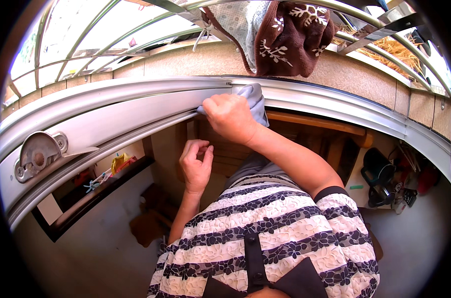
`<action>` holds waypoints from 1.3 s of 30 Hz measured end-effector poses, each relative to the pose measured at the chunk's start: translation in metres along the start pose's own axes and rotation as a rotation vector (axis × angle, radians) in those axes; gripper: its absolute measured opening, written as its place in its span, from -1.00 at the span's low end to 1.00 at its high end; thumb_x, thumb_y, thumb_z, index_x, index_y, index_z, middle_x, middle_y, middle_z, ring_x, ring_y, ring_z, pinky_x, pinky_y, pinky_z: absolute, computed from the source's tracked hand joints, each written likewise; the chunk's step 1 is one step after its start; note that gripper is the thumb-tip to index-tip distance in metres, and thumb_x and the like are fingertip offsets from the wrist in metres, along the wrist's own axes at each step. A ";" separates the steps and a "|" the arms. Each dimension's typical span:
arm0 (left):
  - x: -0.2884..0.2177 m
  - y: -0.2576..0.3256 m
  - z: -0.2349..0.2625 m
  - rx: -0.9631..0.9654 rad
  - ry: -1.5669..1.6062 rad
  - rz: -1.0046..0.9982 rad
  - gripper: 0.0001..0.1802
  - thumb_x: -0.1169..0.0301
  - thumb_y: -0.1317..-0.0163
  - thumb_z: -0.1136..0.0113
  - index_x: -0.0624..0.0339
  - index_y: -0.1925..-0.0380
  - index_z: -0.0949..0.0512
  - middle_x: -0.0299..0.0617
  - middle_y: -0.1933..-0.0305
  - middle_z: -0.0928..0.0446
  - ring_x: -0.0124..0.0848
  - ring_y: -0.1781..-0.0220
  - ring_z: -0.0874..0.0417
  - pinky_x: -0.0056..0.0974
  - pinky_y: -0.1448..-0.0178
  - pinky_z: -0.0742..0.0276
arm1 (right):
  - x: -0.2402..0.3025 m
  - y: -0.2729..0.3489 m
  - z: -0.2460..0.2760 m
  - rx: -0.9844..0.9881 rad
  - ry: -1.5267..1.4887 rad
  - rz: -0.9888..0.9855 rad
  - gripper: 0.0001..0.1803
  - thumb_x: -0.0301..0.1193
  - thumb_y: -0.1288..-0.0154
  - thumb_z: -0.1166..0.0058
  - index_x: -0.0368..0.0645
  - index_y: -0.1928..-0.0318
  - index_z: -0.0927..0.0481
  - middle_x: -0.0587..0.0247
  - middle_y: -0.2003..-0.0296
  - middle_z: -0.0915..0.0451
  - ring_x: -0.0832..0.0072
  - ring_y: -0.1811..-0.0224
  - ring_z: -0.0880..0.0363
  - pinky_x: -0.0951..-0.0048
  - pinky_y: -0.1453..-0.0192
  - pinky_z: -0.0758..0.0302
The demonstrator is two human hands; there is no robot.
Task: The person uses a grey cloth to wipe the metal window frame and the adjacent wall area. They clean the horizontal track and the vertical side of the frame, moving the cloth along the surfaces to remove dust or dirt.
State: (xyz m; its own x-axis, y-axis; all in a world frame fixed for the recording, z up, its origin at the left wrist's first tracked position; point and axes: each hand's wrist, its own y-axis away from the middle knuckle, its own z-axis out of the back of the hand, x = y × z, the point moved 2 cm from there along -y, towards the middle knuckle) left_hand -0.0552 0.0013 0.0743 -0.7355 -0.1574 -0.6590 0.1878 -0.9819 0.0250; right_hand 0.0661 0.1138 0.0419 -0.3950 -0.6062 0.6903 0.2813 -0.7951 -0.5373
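My right hand [231,116] is closed on a grey-blue cloth [256,102], whose folds bulge out past my knuckles. It presses the cloth against the white window frame [156,104], near where the sash meets the long sill track [325,107]. Below and a little to the left, my left hand [195,166] hovers with loosely bent fingers and the thumb apart. Nothing shows in it, and it touches nothing. A metal latch [39,156] is fixed to the sash at the far left.
Beyond the tiled ledge [185,62] run curved metal bars [91,37]. A brown snowflake-patterned cloth [295,39] hangs over them. Below the window are wooden furniture [315,121], a dark-framed mirror [93,201] and, to the right, a dark green appliance [378,169].
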 end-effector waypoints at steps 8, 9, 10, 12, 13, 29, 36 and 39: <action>0.001 0.006 0.002 -0.001 -0.017 0.013 -0.88 0.67 -0.07 -0.16 0.34 0.36 -0.54 -0.11 0.35 -0.50 -0.36 0.41 -0.59 -0.37 0.31 -0.52 | 0.028 -0.014 0.026 0.255 -0.293 -0.133 -0.78 -0.46 -0.05 -0.12 -0.22 0.26 -0.44 0.06 0.38 -0.47 0.06 0.29 -0.50 0.11 0.32 -0.44; 0.003 0.007 0.002 0.002 -0.005 0.020 -0.89 0.67 -0.07 -0.16 0.34 0.36 -0.54 -0.11 0.35 -0.50 -0.36 0.40 -0.59 -0.37 0.30 -0.52 | 0.025 -0.012 0.027 0.241 -0.285 -0.102 -0.79 -0.46 -0.06 -0.11 -0.22 0.26 -0.44 0.07 0.39 -0.46 0.07 0.29 -0.50 0.12 0.33 -0.44; 0.006 0.007 0.001 0.004 0.008 0.028 -0.89 0.67 -0.07 -0.16 0.34 0.36 -0.54 -0.11 0.34 -0.51 -0.36 0.40 -0.59 -0.37 0.30 -0.52 | 0.021 -0.010 0.025 0.227 -0.276 -0.071 -0.80 -0.47 -0.07 -0.10 -0.22 0.27 -0.44 0.08 0.40 -0.45 0.07 0.30 -0.49 0.12 0.33 -0.44; 0.007 0.008 0.002 0.010 0.029 0.045 -0.89 0.66 -0.07 -0.16 0.35 0.36 -0.54 -0.11 0.34 -0.51 -0.36 0.40 -0.59 -0.37 0.30 -0.52 | 0.015 -0.010 0.018 0.176 -0.238 0.017 -0.85 -0.51 -0.05 -0.04 -0.22 0.31 -0.42 0.11 0.46 -0.42 0.09 0.35 -0.49 0.15 0.38 -0.45; 0.006 0.008 0.002 0.014 0.037 0.053 -0.90 0.66 -0.08 -0.16 0.35 0.36 -0.54 -0.11 0.34 -0.51 -0.36 0.40 -0.59 -0.37 0.30 -0.52 | 0.015 -0.010 0.018 0.174 -0.182 0.055 -0.86 -0.51 0.00 -0.05 -0.22 0.37 -0.41 0.11 0.47 -0.42 0.13 0.38 -0.51 0.18 0.41 -0.46; 0.018 0.012 0.000 0.013 0.080 0.034 -0.87 0.66 -0.07 -0.19 0.34 0.34 -0.53 -0.12 0.33 -0.51 -0.36 0.38 -0.58 -0.38 0.29 -0.52 | 0.039 -0.017 0.031 0.018 0.090 0.130 -0.83 -0.44 0.13 -0.05 -0.19 0.46 -0.39 0.27 0.59 -0.40 0.41 0.56 -0.49 0.42 0.60 -0.43; 0.020 0.011 0.003 0.011 0.093 0.055 -0.86 0.67 -0.04 -0.20 0.34 0.35 -0.53 -0.13 0.35 -0.50 -0.37 0.37 -0.59 -0.38 0.29 -0.51 | 0.044 -0.029 0.039 -0.094 -0.175 0.189 -0.83 -0.46 0.11 -0.06 -0.12 0.48 -0.34 0.26 0.61 -0.38 0.33 0.58 -0.48 0.34 0.60 -0.42; 0.020 0.013 0.003 0.003 0.062 0.039 -0.86 0.67 -0.04 -0.21 0.33 0.35 -0.53 -0.12 0.35 -0.50 -0.37 0.38 -0.59 -0.38 0.29 -0.51 | 0.022 -0.013 0.027 -0.032 -0.081 0.132 -0.84 -0.47 0.09 -0.06 -0.11 0.47 -0.35 0.25 0.61 -0.39 0.31 0.55 -0.50 0.31 0.58 -0.43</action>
State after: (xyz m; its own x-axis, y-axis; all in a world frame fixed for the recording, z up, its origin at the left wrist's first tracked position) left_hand -0.0696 -0.0147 0.0642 -0.6860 -0.1891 -0.7026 0.2134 -0.9755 0.0542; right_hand 0.0773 0.1104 0.0766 -0.2845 -0.7057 0.6489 0.2979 -0.7085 -0.6398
